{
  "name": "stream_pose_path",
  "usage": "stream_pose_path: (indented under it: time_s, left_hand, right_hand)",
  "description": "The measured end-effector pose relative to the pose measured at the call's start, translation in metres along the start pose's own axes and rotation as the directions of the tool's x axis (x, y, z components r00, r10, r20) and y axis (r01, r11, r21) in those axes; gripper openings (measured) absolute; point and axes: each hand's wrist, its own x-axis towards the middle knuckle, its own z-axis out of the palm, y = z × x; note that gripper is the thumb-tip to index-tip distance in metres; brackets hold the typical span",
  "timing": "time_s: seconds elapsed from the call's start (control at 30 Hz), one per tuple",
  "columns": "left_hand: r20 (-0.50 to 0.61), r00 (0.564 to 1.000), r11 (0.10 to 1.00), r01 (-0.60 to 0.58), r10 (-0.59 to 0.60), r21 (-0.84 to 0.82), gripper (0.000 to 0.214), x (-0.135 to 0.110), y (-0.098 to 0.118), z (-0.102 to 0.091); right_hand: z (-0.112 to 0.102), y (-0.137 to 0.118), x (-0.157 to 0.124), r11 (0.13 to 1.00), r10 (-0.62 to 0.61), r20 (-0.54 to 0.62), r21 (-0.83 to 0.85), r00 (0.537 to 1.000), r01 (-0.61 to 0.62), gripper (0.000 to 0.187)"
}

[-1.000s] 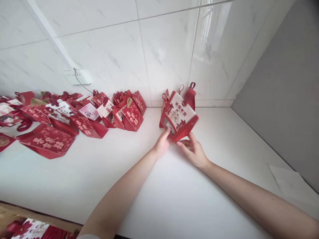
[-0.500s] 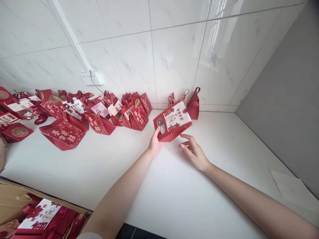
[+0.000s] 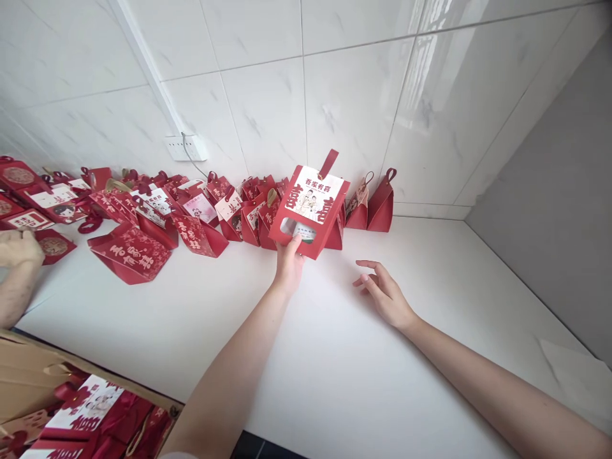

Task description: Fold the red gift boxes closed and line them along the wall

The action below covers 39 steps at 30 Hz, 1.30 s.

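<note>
My left hand (image 3: 288, 264) grips the lower edge of a red gift box (image 3: 310, 209) with a white picture panel and a red ribbon loop on top. It holds the box upright above the white counter (image 3: 335, 357), in front of the row of boxes at the wall. My right hand (image 3: 385, 294) hovers open just over the counter to the right, its fingers spread and nothing in it. Two finished red boxes (image 3: 373, 204) stand against the tiled wall behind it.
Several red gift boxes (image 3: 143, 220) lie and stand along the wall to the left. Another person's hand (image 3: 18, 250) shows at the left edge. A cardboard carton (image 3: 57, 408) holding flat red boxes sits at the lower left. A wall socket (image 3: 186, 148) with a cable hangs above.
My right hand has let go of the red box and drawn back. My left hand has carried the box left and up toward the row at the wall. Another person's hand has come into view.
</note>
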Motion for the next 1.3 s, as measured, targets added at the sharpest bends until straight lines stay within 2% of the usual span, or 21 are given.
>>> stream_pose_path:
  time_s: [0.17,0.27,0.33,0.37,0.4,0.43,0.5,0.6,0.7,0.77,0.83,0.9,0.97,1.03,1.1,1.2,1.3]
  left_hand:
    - [-0.030,0.995,0.992,-0.096,0.099,0.086,0.065,-0.002,-0.007,0.007]
    - [-0.113,0.989,0.995,-0.097,0.098,0.021,0.062,0.006,-0.004,0.004]
    - [-0.177,0.981,0.994,-0.086,0.073,-0.063,0.055,0.014,0.010,-0.009]
    - [-0.196,0.979,0.990,-0.082,0.058,-0.115,0.053,0.017,0.021,-0.021]
    - [-0.164,0.986,0.983,-0.070,0.042,-0.168,0.054,0.019,0.033,-0.036]
    - [-0.113,0.993,0.974,-0.054,0.030,-0.221,0.058,0.020,0.046,-0.054]
    - [-0.083,0.996,0.942,-0.066,0.041,-0.329,0.060,0.019,0.069,-0.096]
    - [-0.145,0.972,0.854,-0.233,0.186,-0.466,0.052,0.011,0.086,-0.154]
    - [-0.247,0.930,0.853,-0.353,0.273,-0.386,0.051,0.009,0.087,-0.183]
    - [-0.286,0.918,0.891,-0.354,0.274,-0.283,0.048,0.012,0.084,-0.187]
    - [-0.270,0.938,0.926,-0.286,0.218,-0.248,0.045,0.017,0.083,-0.185]
    - [-0.186,0.978,0.946,-0.146,0.094,-0.290,0.049,0.021,0.084,-0.182]
    - [-0.081,0.995,0.947,0.025,-0.054,-0.320,0.060,0.023,0.086,-0.178]
    - [-0.004,0.984,0.944,0.170,-0.178,-0.284,0.073,0.026,0.087,-0.174]
    - [0.040,0.968,0.942,0.251,-0.249,-0.222,0.080,0.029,0.088,-0.172]
    - [0.057,0.961,0.942,0.277,-0.271,-0.190,0.081,0.032,0.088,-0.174]
    - [0.058,0.975,0.926,0.220,-0.213,-0.307,0.081,0.032,0.089,-0.184]
  right_hand:
    - [-0.001,0.000,0.000,1.000,0.013,0.002,0.018,1.000,-0.013,0.048]
    - [-0.001,0.000,0.000,1.000,0.020,0.009,0.018,1.000,-0.021,0.047]
    - [-0.001,0.001,0.000,1.000,0.018,0.007,0.022,1.000,-0.018,0.046]
    - [-0.001,0.002,0.001,1.000,0.012,0.004,0.024,1.000,-0.013,0.046]
    - [-0.001,0.003,0.001,1.000,0.005,-0.002,0.027,1.000,-0.005,0.046]
    - [-0.001,0.004,0.001,1.000,-0.001,-0.007,0.029,1.000,0.001,0.046]
    - [0.000,0.005,0.001,0.999,-0.009,-0.008,0.030,1.000,0.009,0.045]
    - [0.000,0.006,0.002,0.999,-0.012,-0.003,0.035,1.000,0.012,0.045]
    - [0.000,0.006,0.002,0.999,-0.017,-0.009,0.038,1.000,0.017,0.043]
    - [-0.001,0.007,0.001,0.999,-0.018,-0.013,0.037,1.000,0.018,0.042]
    - [-0.002,0.007,0.001,0.999,-0.015,-0.013,0.035,1.000,0.015,0.042]
    - [-0.002,0.007,0.001,0.999,-0.012,-0.016,0.031,1.000,0.013,0.041]
    - [-0.002,0.006,0.001,1.000,-0.011,-0.019,0.026,1.000,0.011,0.041]
    - [-0.002,0.007,0.001,1.000,-0.010,-0.017,0.027,1.000,0.010,0.040]
    - [-0.002,0.007,0.001,0.999,-0.010,-0.013,0.032,1.000,0.010,0.040]
    - [-0.002,0.008,0.002,0.999,-0.010,-0.015,0.036,1.000,0.011,0.040]
    - [-0.002,0.009,0.002,0.999,-0.006,-0.014,0.034,1.000,0.006,0.041]
